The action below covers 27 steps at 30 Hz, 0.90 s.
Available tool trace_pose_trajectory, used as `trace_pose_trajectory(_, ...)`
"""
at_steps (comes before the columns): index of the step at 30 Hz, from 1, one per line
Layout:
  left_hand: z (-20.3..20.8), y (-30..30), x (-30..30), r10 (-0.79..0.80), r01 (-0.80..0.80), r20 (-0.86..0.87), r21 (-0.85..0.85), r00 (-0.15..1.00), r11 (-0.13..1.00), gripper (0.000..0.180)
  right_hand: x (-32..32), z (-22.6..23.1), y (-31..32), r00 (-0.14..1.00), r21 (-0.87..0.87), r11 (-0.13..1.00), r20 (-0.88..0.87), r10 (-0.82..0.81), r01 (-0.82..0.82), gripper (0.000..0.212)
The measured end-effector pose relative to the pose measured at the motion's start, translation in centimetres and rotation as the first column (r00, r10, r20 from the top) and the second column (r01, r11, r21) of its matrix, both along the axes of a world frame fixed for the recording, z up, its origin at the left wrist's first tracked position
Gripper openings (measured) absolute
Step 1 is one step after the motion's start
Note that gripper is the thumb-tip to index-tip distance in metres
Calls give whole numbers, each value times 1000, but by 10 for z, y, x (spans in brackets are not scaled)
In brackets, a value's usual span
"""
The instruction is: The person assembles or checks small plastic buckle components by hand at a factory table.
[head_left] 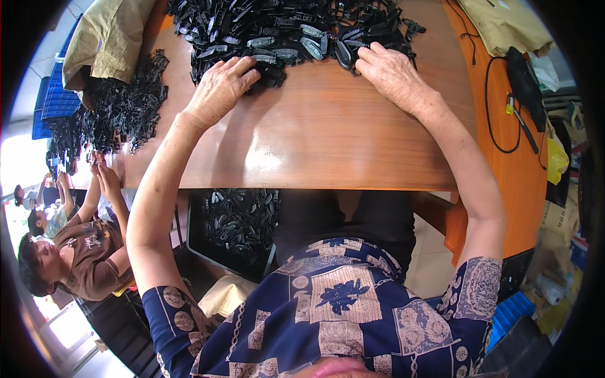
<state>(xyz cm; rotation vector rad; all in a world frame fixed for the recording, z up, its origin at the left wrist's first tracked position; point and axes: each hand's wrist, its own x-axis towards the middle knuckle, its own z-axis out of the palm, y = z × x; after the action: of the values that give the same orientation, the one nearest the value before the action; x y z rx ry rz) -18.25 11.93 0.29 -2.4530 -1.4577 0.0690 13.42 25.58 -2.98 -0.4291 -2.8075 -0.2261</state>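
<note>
A wide heap of small black and dark grey plastic parts lies across the far side of the wooden table. At the heap's near left edge is my left hand, its fingers curled and closed among the parts. What those fingertips hold, if anything, is hidden. My right hand rests at the near right edge with bent, closed fingers. Its fingertips are right beside a dark oval plastic part; whether they grip it is not clear.
Below the table edge, a black bin holds more such parts. Another pile lies left beside a tan sack, where a co-worker handles parts. At right lie a black cable, a pen-like tool and another sack.
</note>
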Motion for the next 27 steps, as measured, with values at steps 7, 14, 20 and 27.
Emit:
trace_pose_trajectory(7,-10,-8,61,352,-327,620,-159,701,931,30,22,-3,-17,976,-367,929,-181,-120,46,7)
trace_pose_trajectory(14,-37,-58,126,478,123,820,-464,-315,877,23,24,-2,-83,803,-589,-582,-214,-556,-560,23)
trace_pose_trajectory(20,-30,-94,153,281,-121,953,-294,-113,948,19,21,24,-124,843,-747,-473,-215,-492,-467,17)
trace_pose_trajectory(27,-19,-111,158,230,-158,961,-206,153,966,31,22,41,-138,904,-810,-443,-235,-357,-385,12)
